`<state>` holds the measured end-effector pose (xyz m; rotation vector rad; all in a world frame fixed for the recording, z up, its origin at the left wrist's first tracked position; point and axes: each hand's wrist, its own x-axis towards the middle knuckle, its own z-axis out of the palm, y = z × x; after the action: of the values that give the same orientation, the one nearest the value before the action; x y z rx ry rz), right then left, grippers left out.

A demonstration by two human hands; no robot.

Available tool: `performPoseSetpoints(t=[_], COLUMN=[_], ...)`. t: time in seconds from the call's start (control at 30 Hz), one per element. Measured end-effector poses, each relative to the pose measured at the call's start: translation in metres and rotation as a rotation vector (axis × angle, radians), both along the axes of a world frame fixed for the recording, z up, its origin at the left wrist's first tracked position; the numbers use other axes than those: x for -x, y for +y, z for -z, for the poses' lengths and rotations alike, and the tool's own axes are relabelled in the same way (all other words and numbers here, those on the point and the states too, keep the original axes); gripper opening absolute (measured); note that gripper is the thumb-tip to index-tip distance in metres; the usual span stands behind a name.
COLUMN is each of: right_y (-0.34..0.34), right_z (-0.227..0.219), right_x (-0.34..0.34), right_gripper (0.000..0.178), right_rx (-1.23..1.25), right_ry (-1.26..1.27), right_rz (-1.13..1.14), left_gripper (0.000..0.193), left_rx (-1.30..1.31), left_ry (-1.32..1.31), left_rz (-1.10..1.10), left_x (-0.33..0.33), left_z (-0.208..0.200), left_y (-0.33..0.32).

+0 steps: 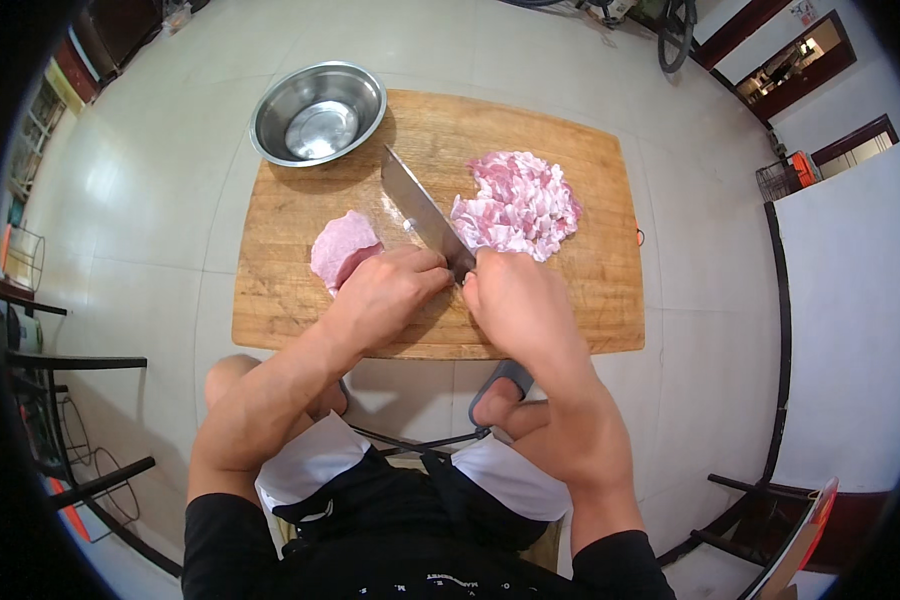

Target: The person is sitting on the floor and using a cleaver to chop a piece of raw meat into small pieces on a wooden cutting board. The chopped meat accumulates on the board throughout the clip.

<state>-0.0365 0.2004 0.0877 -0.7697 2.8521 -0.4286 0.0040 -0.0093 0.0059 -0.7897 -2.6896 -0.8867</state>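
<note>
A wide-bladed cleaver stands on its edge over the wooden cutting board, its tip pointing away and to the left. My right hand is closed round its handle, which the fingers hide. On the blade's left side, my left hand is curled with its fingertips close to the heel of the blade; whatever they press or hold is hidden. A pink chunk of raw meat lies left of the left hand. To the right of the blade spreads a heap of sliced raw meat.
A round stainless steel bowl sits at the board's far left corner. Pale floor tiles surround the board. Dark chair parts stand at the left, and a white panel rises at the right. A wheel shows at the far right.
</note>
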Motion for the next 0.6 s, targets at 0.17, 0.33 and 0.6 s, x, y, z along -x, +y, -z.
performPoseSetpoints(t=[0.17,0.33,0.6], right_y=[0.032,0.069,0.084], right_z=[0.009,0.008,-0.014], right_x=[0.045,0.056,0.016], right_gripper=[0.021,0.021,0.026], right_rx=[0.291,0.482,0.237], right_ry=[-0.668,-0.778,-0.178], right_rz=[0.21,0.366,0.313], left_gripper=[0.026,0.025,0.025], left_rx=[0.046,0.052,0.045], left_ry=[0.095,0.075,0.063], left_rz=[-0.041,-0.069,-0.11], left_x=[-0.005,-0.007,-0.01], left_z=[0.004,0.005,-0.001], left_y=[0.004,0.004,0.002])
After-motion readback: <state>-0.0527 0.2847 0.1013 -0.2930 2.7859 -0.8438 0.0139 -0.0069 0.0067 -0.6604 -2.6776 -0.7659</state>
